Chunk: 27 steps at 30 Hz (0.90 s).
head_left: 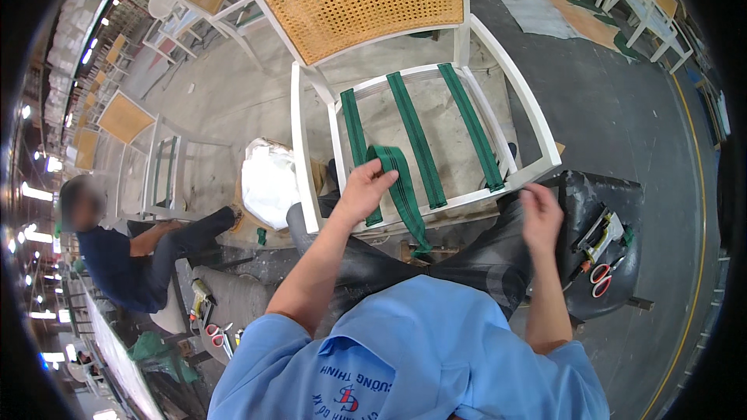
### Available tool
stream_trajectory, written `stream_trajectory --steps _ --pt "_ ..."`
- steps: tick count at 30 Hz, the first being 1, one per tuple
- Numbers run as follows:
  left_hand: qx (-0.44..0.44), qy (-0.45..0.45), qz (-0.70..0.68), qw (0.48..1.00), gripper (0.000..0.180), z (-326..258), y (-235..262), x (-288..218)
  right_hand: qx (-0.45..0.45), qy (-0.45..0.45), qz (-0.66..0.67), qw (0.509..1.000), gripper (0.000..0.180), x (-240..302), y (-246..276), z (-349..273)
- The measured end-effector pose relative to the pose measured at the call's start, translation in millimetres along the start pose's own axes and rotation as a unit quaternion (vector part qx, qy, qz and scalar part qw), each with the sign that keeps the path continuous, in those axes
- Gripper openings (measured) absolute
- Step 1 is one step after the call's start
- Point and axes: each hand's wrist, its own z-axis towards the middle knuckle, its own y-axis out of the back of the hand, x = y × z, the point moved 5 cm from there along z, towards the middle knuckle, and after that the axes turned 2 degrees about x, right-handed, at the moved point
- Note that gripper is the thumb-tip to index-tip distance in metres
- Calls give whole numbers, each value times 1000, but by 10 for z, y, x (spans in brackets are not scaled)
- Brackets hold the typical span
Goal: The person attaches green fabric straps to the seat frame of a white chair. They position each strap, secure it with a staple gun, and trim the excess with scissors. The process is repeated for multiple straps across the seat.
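A white armchair point(537, 128) with a woven cane back point(366, 4) stands in front of me, its seat frame bare but for several green webbing straps point(416, 140) running front to back. Pinched in my left hand point(366, 193), over the left part of the seat, is a loose green webbing strip point(401, 190); its tail hangs down past the front rail. My right hand point(541, 216) is raised near the chair's front right corner, between it and a black padded stool. Its fingers are curled and slightly blurred, and whether they hold anything is unclear.
On the black stool point(599, 241) at right lie a staple gun point(605, 235) and red-handled scissors point(601, 280). Another staple gun point(202, 301) and scissors point(219, 336) rest at left. A person point(124, 245) sits at far left beside another chair point(163, 163). A white-wrapped bundle point(268, 175) stands left of my chair.
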Motion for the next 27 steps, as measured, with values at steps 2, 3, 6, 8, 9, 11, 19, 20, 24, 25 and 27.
stream_trajectory --steps 2,3,6,8,9,11,19,20,24,25,27 --pt "13 -13 -2 1000 14 -11 60 -295 156 40 102 982 31 381 -680 73" --pt "17 -17 -12 1000 14 -32 76 -416 230 57 116 964 33 568 -970 78" --pt "24 -45 -85 995 16 -110 91 -668 344 54 170 922 40 970 -1595 -23" --pt "28 -72 -128 989 19 -151 126 -748 422 47 151 893 42 1093 -1916 -91" --pt "17 -63 -174 983 20 -169 157 -737 451 0 132 883 41 1048 -1983 -169" --pt "-3 -38 -262 964 22 -204 214 -666 465 2 98 880 37 957 -2037 -352" --pt "-53 77 -317 944 19 -296 70 -138 523 -18 33 851 45 601 -2006 -623" --pt "-42 67 -331 940 18 -317 36 -106 500 -70 122 854 46 666 -2019 -528" --pt "-58 22 -279 958 16 -389 -52 -3 389 -99 248 881 42 1047 -2080 -27" --pt "-50 37 -217 974 16 -411 -69 32 367 -92 280 882 37 1140 -2155 63" --pt "-82 84 -78 990 19 -511 19 118 334 -49 177 925 29 1259 -2274 173"
